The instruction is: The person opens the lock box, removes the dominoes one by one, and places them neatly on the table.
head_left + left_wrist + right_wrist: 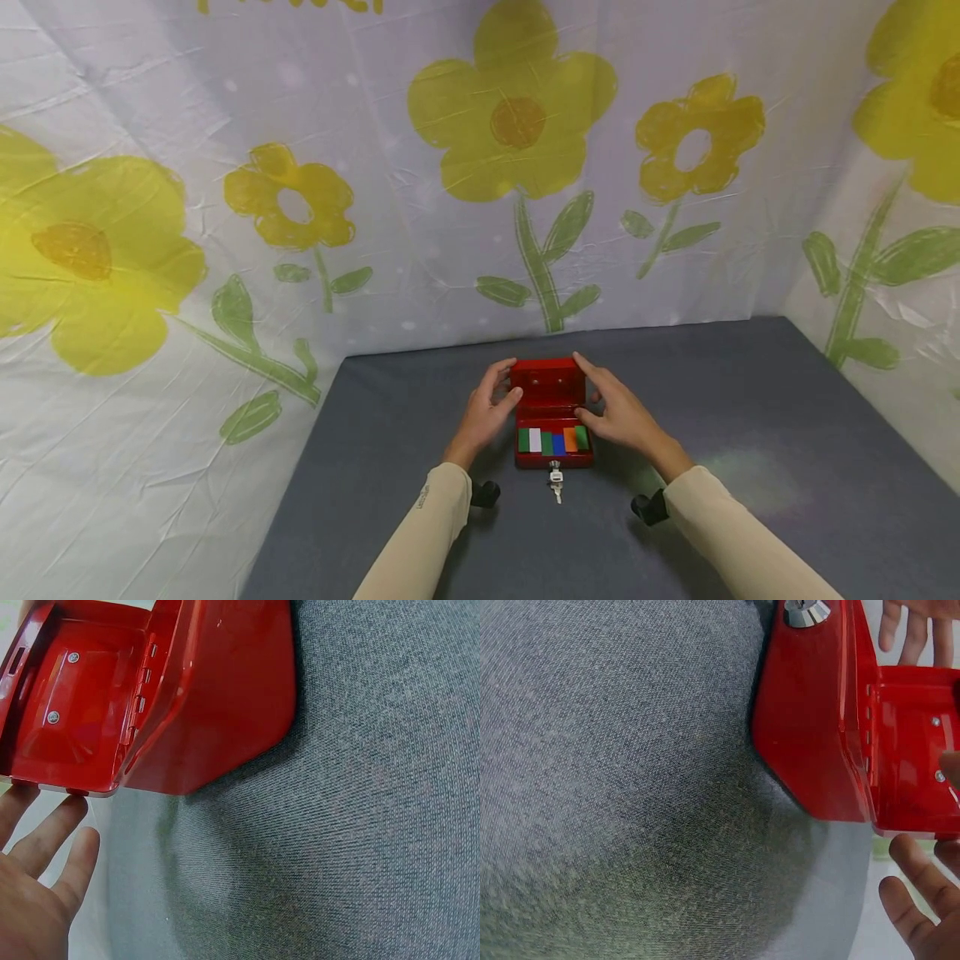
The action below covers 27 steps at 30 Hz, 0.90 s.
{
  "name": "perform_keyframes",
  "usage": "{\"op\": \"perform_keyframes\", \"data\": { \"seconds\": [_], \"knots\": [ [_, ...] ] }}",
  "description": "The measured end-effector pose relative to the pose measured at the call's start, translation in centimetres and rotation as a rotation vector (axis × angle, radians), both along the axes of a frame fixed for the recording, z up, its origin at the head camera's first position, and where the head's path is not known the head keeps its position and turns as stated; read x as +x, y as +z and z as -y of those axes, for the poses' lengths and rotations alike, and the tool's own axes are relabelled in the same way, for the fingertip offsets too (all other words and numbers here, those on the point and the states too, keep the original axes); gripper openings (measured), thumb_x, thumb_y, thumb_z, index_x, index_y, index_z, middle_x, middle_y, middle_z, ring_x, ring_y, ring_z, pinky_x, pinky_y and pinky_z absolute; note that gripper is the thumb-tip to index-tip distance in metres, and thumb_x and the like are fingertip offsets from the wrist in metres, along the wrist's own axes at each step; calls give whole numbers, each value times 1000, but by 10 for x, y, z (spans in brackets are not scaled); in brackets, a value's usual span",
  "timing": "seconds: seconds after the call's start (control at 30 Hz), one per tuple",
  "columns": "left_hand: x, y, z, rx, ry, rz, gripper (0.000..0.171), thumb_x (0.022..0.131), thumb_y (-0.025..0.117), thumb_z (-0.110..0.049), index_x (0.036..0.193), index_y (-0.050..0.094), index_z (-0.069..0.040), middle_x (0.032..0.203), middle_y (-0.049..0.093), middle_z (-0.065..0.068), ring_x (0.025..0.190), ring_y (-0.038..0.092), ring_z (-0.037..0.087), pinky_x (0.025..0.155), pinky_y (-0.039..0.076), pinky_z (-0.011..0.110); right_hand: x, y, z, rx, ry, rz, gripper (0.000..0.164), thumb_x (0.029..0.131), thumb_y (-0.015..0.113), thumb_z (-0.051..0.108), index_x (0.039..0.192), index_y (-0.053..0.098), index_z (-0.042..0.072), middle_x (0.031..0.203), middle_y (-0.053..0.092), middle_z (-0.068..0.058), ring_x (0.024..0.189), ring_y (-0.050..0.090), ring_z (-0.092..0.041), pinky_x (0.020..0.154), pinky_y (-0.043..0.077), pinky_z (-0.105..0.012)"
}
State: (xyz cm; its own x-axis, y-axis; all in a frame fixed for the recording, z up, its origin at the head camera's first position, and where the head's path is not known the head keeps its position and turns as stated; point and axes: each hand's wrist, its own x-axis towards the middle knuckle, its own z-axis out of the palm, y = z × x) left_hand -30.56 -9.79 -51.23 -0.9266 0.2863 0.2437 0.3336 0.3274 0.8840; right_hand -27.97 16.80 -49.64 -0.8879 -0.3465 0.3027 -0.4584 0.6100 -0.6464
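Note:
A small red metal cash box (528, 460) stands on the table with its lid (547, 385) raised. Inside the lower part lies a row of several coloured pieces (558, 444) in green, white, blue and orange. Keys (557, 478) hang from the lock on the front. My left hand (484, 418) is at the lid's left side, its fingertips touching the lid edge in the left wrist view. On the other side, my right hand (624, 415) has its fingers extended along the lid's right edge. Neither hand's fingers wrap round the box.
A dark grey cloth covers the table (750, 400). Behind it hangs a white curtain (420, 275) printed with yellow flowers. Black wrist mounts (486, 494) stick out below the beige sleeves (420, 533), just above the table.

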Motion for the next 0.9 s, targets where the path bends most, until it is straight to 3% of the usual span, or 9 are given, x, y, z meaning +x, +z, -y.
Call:
{"op": "perform_keyframes", "data": {
  "seconds": [0.43,0.53,0.77,0.9],
  "knots": [
    [4,1,2,4,-5,32,53,107,50,-41,157,37,-32,160,44,4,148,43,30,117,36,58,-1,-1,3,7,2,62,94,92,72,12,165,13,16,142,49,-23,91,55,-32,59,43,-29],
    [6,2,2,2,-5,61,57,106,51,-42,159,34,-33,162,42,3,147,43,32,116,37,59,0,0,4,-4,3,77,95,92,72,11,165,11,16,147,45,-24,95,57,-33,62,45,-31],
    [11,-3,6,7,-22,46,66,104,56,-38,162,25,-30,163,39,10,143,45,42,112,39,62,3,-2,4,4,-4,62,98,92,73,11,165,7,16,144,47,-24,98,60,-34,67,49,-33],
    [14,-10,14,-23,-21,40,72,101,61,-38,162,24,-27,161,42,9,141,47,40,108,43,61,5,-6,2,-7,-12,49,100,92,72,11,166,5,18,150,43,-24,104,63,-37,75,55,-41]
  ]
}}
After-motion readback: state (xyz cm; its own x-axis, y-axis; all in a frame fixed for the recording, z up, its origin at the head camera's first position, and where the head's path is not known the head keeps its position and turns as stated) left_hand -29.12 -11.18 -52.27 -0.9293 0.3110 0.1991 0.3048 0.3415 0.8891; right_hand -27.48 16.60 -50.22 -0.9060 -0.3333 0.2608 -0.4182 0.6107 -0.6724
